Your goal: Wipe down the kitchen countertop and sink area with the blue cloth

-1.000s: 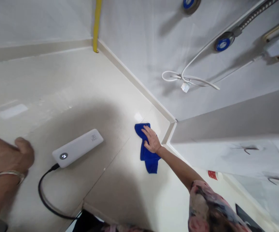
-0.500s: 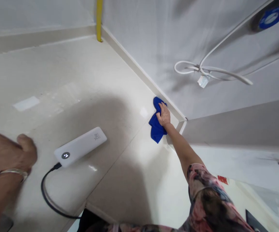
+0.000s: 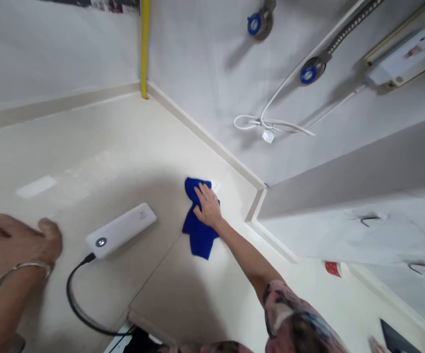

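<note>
On the cream countertop (image 3: 168,132), a crumpled blue cloth (image 3: 200,242) lies partly beneath my right hand (image 3: 208,205). That hand holds the cloth pressed to the surface, fingers forward and thumb out to the side. My left hand (image 3: 17,245), with a bangle at the wrist, rests at the left edge of view. Its fingers are spread and hold nothing. Between the hands lies a white power bank (image 3: 122,229) with a lit display and a black cable (image 3: 73,299) plugged into its near end.
A yellow pipe (image 3: 145,49) stands in the back corner. A tied white cord (image 3: 271,122) hangs by the right wall, below blue-knobbed valves (image 3: 310,73). A raised edge strip (image 3: 205,135) follows the wall. A red item (image 3: 332,268) and a dark flat object (image 3: 396,338) are at right.
My right hand has drawn the blue cloth away from the wall strip, leftward and nearer to me. The view has shifted, showing more wall fittings. My left hand remains beside the power bank.
</note>
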Motion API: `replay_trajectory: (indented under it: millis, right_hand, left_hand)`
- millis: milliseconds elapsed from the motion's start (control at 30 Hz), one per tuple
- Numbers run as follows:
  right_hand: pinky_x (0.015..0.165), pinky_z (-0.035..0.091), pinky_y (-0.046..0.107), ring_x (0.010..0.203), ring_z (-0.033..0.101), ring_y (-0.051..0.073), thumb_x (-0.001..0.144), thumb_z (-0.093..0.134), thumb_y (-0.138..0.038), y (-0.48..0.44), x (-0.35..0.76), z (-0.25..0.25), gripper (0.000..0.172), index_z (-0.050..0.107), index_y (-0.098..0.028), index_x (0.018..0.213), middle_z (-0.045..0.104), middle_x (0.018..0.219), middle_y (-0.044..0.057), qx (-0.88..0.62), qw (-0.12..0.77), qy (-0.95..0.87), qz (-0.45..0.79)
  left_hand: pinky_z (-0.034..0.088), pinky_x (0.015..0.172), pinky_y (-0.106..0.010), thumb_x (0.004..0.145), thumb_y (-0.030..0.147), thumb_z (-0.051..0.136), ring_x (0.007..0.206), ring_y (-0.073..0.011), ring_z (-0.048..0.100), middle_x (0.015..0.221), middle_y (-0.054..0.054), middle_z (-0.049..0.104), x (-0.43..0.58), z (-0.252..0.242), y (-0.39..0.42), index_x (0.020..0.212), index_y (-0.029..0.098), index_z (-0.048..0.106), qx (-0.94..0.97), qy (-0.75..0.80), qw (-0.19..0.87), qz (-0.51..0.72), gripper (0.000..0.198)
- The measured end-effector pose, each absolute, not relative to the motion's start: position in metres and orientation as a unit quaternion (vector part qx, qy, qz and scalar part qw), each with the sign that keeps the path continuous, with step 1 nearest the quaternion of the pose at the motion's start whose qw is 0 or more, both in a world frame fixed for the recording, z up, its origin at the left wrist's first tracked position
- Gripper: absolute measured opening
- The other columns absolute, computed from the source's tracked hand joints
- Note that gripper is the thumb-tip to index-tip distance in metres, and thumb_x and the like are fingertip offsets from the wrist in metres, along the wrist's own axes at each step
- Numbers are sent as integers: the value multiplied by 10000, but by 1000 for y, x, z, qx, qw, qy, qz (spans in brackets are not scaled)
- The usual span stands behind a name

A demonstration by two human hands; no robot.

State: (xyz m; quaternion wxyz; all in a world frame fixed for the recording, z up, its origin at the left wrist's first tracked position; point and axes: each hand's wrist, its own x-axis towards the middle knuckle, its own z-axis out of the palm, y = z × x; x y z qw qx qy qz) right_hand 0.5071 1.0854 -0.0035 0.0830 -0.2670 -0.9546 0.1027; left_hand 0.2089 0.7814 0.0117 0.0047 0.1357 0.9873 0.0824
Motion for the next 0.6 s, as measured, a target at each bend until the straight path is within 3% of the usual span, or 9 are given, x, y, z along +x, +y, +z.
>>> replay_trajectory:
  millis: [67, 167, 267, 433, 600]
  right_hand:
    - [1274, 221, 547, 1593, 175, 298, 864, 490, -262, 1067, 542, -8, 762, 345, -132, 1601, 252, 1704, 144, -262, 96, -955, 100]
    - [1266, 249, 558, 1581, 211, 307, 865, 481, -243, 1066, 585, -16, 732, 375, -132, 1581, 288, 1686, 165, -289, 115, -947, 86]
    - [1245, 285, 578, 1565, 250, 321, 893, 455, -281, 1096, 599, -23, 697, 382, -151, 1574, 318, 1670, 171, -338, 123, -931, 64]
    - [1226, 294, 594, 1538, 296, 357, 928, 383, -385, 1157, 567, -28, 684, 394, -115, 1556, 363, 1630, 216, -501, 115, -858, 19]
    - [1151, 292, 722, 1497, 315, 445, 925, 358, -401, 1186, 501, -26, 706, 398, -57, 1540, 388, 1573, 299, -607, 123, -785, -3]
  left_hand:
    - [-2, 1257, -526, 1024, 528, -1, 1590, -306, -27, 1708, -220, 75, 208, 9, 780, 1609, 17, 148, 147, 978, -44, 144, 791]
    - [24, 1259, -554, 1019, 497, 163, 1583, -354, 32, 1679, -266, 147, 201, 1, 777, 1587, -34, 226, 128, 981, -31, 144, 780]
    - [59, 1254, -586, 1001, 452, 268, 1569, -401, 70, 1659, -297, 169, 199, -2, 774, 1576, -63, 248, 142, 977, -38, 158, 772]
    - [68, 1252, -605, 1020, 428, 279, 1562, -419, 88, 1637, -328, 188, 205, 5, 774, 1563, -78, 259, 154, 969, -68, 183, 743]
    - [79, 1248, -619, 1043, 417, 313, 1561, -423, 78, 1638, -334, 173, 205, 6, 773, 1563, -73, 240, 159, 970, -52, 175, 718]
